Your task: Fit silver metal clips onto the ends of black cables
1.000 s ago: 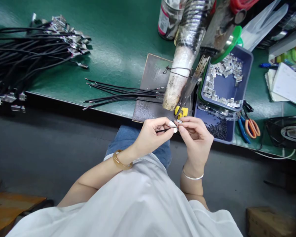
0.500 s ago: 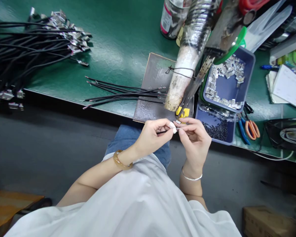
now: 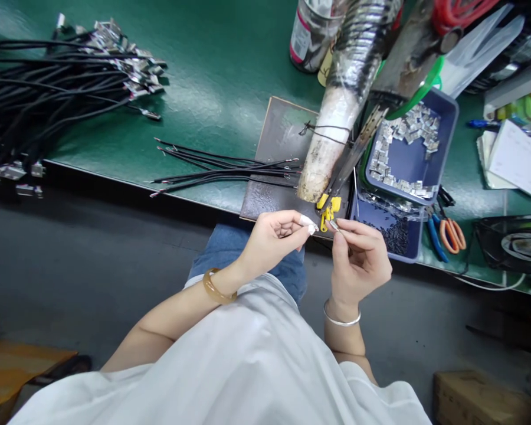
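My left hand, with white wraps on thumb and finger, is pinched at the front edge of the dark board. A tiny tip shows at its fingertips; a black cable was there earlier, but little of it is visible. To its right, my right hand pinches a small silver connector between thumb and fingers. The two hands are a little apart. Just beyond them sits a yellow fixture under a metal tool. Several loose black cables lie partly on the board.
A white-tipped duct hangs over the board. Right of it stand a blue bin of silver connectors and a lower bin of black pieces. Pliers lie farther right. A large bundle of cables is at the left; a jar stands behind.
My right hand has moved right, away from my left hand, with the silver connector in its fingers. A gap now separates the fingertips, and more of the yellow fixture shows.
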